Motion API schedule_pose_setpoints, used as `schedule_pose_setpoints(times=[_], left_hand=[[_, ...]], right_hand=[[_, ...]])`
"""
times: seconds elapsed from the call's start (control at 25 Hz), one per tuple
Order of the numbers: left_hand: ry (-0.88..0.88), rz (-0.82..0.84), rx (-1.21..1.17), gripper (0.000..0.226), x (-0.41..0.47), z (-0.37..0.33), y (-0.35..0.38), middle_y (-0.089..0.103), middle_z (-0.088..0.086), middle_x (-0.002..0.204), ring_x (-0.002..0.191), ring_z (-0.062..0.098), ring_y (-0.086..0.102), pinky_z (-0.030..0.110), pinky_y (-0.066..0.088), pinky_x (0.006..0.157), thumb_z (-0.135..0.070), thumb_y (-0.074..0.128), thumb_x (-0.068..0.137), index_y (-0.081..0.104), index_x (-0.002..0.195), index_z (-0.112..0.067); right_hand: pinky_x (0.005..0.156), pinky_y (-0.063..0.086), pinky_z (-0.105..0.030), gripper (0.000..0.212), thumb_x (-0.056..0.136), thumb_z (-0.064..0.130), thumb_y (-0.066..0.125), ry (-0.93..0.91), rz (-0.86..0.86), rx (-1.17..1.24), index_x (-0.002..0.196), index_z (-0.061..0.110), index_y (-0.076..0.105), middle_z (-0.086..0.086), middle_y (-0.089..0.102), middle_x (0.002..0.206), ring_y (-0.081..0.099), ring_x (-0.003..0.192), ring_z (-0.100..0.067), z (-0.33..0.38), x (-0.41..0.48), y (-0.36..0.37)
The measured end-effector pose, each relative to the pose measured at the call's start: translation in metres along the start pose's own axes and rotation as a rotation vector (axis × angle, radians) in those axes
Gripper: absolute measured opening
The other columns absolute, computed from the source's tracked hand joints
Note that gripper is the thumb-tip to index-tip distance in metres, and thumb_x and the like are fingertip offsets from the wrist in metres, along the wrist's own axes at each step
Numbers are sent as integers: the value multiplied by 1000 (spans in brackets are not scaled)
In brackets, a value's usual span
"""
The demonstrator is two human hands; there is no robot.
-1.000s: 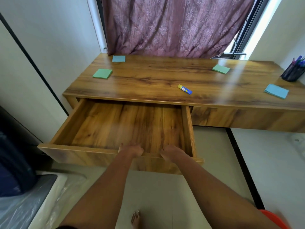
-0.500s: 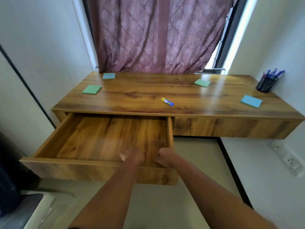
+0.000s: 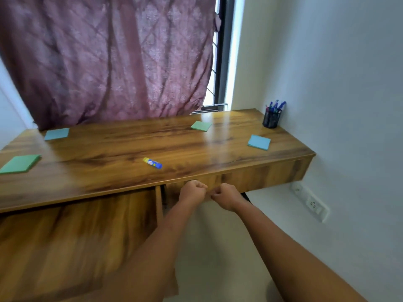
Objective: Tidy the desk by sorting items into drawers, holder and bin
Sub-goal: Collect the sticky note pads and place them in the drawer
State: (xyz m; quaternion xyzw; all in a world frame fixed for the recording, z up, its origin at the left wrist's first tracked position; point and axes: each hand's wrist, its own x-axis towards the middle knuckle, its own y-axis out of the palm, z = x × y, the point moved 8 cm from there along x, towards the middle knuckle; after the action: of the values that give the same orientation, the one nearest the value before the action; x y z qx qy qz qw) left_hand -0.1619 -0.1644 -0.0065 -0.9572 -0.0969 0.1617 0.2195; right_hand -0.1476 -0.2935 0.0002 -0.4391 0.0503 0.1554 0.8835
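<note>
Closed right-hand wooden drawer front [image 3: 250,182] directly under the desk edge, at one o'clock from the hands. Left hand [image 3: 193,189] and right hand [image 3: 226,196] side by side against its left end, fingers curled into fists. Possibly hooked on the drawer's edge, but too blurred to tell whether gripping it or nothing.

Step in hand, by judgement: opening this second drawer ahead of any sorting. Next move likely to call for a firm hold under the lip and an even pull straight back toward six o'clock, both hands together to avoid skewing.

Open left-hand wooden drawer [image 3: 76,236] pulled well out at eight o'clock, blurred, nothing seen inside. Yellow-and-blue glue stick [image 3: 152,163] lying on the glossy brown wooden desk top [image 3: 122,149], at eleven o'clock from the hands. Square green sticky-note pad [image 3: 19,163] at nine, pale blue sticky-note pad [image 3: 57,134] at ten, second green pad [image 3: 201,126] at twelve, second blue pad [image 3: 259,142] at one. Black mesh pen holder [image 3: 271,118] with blue pens at two o'clock, in the far right corner.

Beyond: mauve patterned curtain [image 3: 109,62] at twelve, dark window frame [image 3: 224,51] beside it, white socket plate [image 3: 314,204] low on the wall at three. No bin in view.
</note>
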Motion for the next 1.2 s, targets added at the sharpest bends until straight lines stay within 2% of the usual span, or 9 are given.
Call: schedule_pose_setpoints(times=[0.12,0.24,0.4,0.6,0.68,0.76,0.84,1.0,1.2], left_hand=[[-5,-16,-84,22,55,-26,26,67,5,91,88,25,63,33,52,81,-12,54,87,60,68,-22],[-14,-17,-147,21,121,-50,51,67,6,96,91,25,62,34,52,85,-9,54,86,59,69,-21],[-34,8,-159,22,188,-74,83,67,5,90,87,22,59,38,52,86,-6,53,85,59,68,-19],[-42,48,-144,18,245,-101,109,63,-1,91,93,21,60,40,55,87,-11,57,89,62,76,-23],[-48,40,-151,18,265,-103,113,64,-1,93,94,22,60,42,54,89,-12,56,89,62,76,-23],[-49,39,-151,17,291,-107,115,64,1,94,94,23,61,44,55,88,-11,56,88,62,78,-23],[-56,-14,-110,16,318,-113,108,65,4,98,93,25,63,45,55,87,-11,52,88,61,82,-22],[-32,-316,306,24,372,-132,65,54,7,125,118,30,47,32,39,101,-15,51,85,66,103,-20],[-101,-451,411,44,444,-141,29,41,8,141,130,28,36,34,31,106,-29,61,87,52,127,-16]], right_hand=[[84,52,-36,20,92,21,54,73,-66,70,96,10,69,-5,66,101,62,93,-21,-35,43,-42],[86,52,-36,18,91,22,55,161,-135,151,101,12,67,-5,65,103,61,95,-20,-72,98,-78],[95,49,-41,25,88,16,52,299,-199,173,109,13,65,-9,65,114,59,106,-23,-119,162,-119],[97,44,-41,41,88,30,48,704,-459,173,126,15,51,-10,52,129,48,119,-31,-178,213,-172],[104,38,-45,56,88,42,51,802,-477,234,136,17,40,-10,42,139,37,129,-32,-187,234,-173],[109,28,-47,73,87,52,53,793,-411,125,146,23,24,-11,32,147,25,138,-32,-186,269,-177],[111,22,-48,82,85,53,57,711,-344,9,149,30,13,-13,25,151,20,140,-33,-180,307,-182],[108,27,-46,102,73,47,76,528,-176,-56,148,37,8,-9,27,149,24,139,-33,-163,377,-198],[105,31,-48,116,66,33,86,328,23,-120,150,31,5,-11,25,150,28,137,-38,-138,455,-204]])
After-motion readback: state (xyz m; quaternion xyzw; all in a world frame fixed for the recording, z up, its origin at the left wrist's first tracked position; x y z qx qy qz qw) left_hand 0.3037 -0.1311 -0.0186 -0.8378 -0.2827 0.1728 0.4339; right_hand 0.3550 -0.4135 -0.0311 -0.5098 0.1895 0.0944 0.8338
